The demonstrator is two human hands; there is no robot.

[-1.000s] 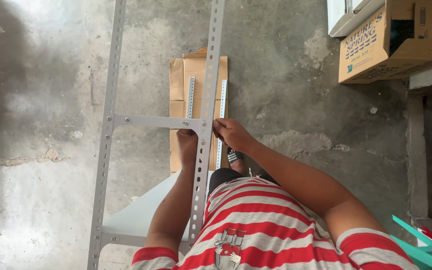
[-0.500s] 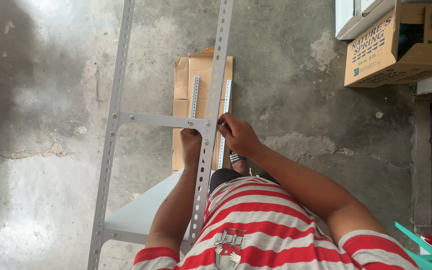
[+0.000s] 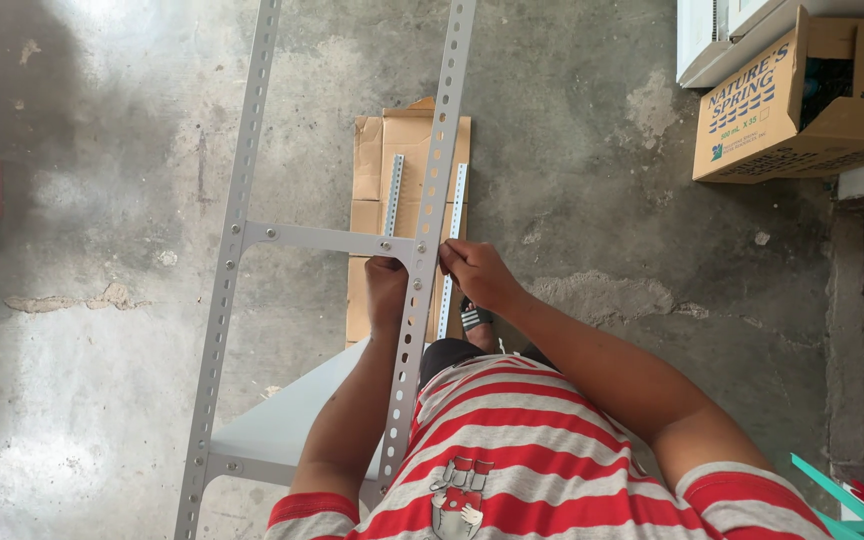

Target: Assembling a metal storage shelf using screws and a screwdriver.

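Hands point(image 3: 432, 275) at upright point(image 3: 422, 270) (crossbar point(image 3: 327, 238) left), cardboard point(image 3: 407, 150) beneath

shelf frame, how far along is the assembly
Done: the cross brace is bolted to the left upright, and a shelf panel sits lower down. In hand: left hand and right hand work the brace's joint on the right upright. Left: two loose angle bars on cardboard.

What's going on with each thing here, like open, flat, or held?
Left hand: touching the slotted upright at its joint.
Right hand: fingertips pinched at the same joint.
Crossbar: bolted between both uprights.
Cardboard: flat on the floor.
Box: open.
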